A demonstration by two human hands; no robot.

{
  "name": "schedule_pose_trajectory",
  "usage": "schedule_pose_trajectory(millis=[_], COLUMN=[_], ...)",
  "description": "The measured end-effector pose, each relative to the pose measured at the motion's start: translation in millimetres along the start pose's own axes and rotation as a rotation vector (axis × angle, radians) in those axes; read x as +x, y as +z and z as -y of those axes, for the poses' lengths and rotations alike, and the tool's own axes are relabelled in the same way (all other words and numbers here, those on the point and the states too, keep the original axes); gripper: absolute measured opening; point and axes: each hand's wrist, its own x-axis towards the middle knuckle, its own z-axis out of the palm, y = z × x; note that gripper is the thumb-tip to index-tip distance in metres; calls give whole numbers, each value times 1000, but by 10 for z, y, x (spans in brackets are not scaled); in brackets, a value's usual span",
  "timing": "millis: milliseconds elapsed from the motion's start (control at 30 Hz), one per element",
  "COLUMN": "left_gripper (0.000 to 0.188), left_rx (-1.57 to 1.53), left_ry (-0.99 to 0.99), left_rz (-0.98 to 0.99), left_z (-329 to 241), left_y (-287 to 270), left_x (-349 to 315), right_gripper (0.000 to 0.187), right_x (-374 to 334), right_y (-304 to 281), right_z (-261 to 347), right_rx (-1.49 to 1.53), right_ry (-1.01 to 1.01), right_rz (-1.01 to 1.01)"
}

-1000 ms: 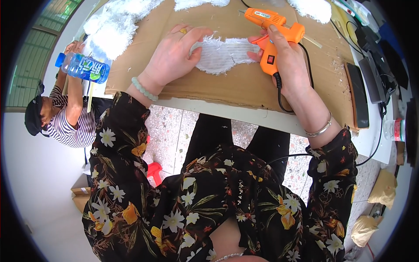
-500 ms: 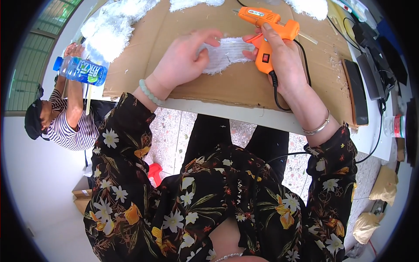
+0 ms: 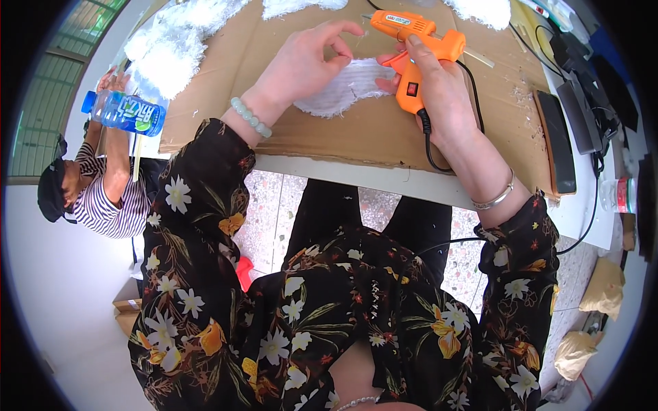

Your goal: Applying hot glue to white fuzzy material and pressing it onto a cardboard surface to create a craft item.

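Note:
My right hand (image 3: 442, 85) is wrapped round an orange hot glue gun (image 3: 412, 89), fingers at its red trigger. The nozzle points to the upper left, and a clear glue stick (image 3: 478, 57) juts from the back. Left of the nozzle is my left hand (image 3: 305, 68), its index finger stretched out and its thumb apart from it; I see nothing held in it. Its fingertips hover over the upper edge of a white ribbed fabric piece (image 3: 336, 89) with frayed edges. That piece lies flat on a brown cardboard sheet (image 3: 343, 140), partly hidden by my left hand.
White fluffy material (image 3: 164, 58) is heaped at the far left, with more white pieces (image 3: 480, 12) along the back. A blue-capped bottle (image 3: 127, 111) is at the left, near another person (image 3: 113, 198). A dark oblong case (image 3: 555, 144) lies at the right, beside cables.
My left hand has lifted up and away from the white fabric piece, toward the nozzle, uncovering more of it. The glue gun in my right hand has shifted slightly left.

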Motion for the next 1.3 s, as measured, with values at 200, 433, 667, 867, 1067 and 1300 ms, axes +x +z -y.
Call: schedule_pose_trajectory(millis=[200,433,667,867,1067,1300], left_gripper=[34,29,30,33,36,36], left_rx=[265,361,-4,146,-82,-287], left_ry=[259,387,101,234,154,-151], left_rz=[57,-8,-40,70,47,-27], left_z=[-51,-74,-197,-134,-75,15], left_y=[4,-48,76,114,-67,-254], left_x=[-162,-257,-55,-84,-93,-140], right_gripper=[39,37,33,34,35,35], right_x=[-47,-22,23,0,-4,23], right_y=[-23,-62,-74,-34,-72,-78], right_z=[52,54,52,107,92,55], right_rx=[-16,21,160,173,136,148], right_ry=[9,15,-16,19,32,20], right_rz=[-4,-20,-89,-72,-59,-51])
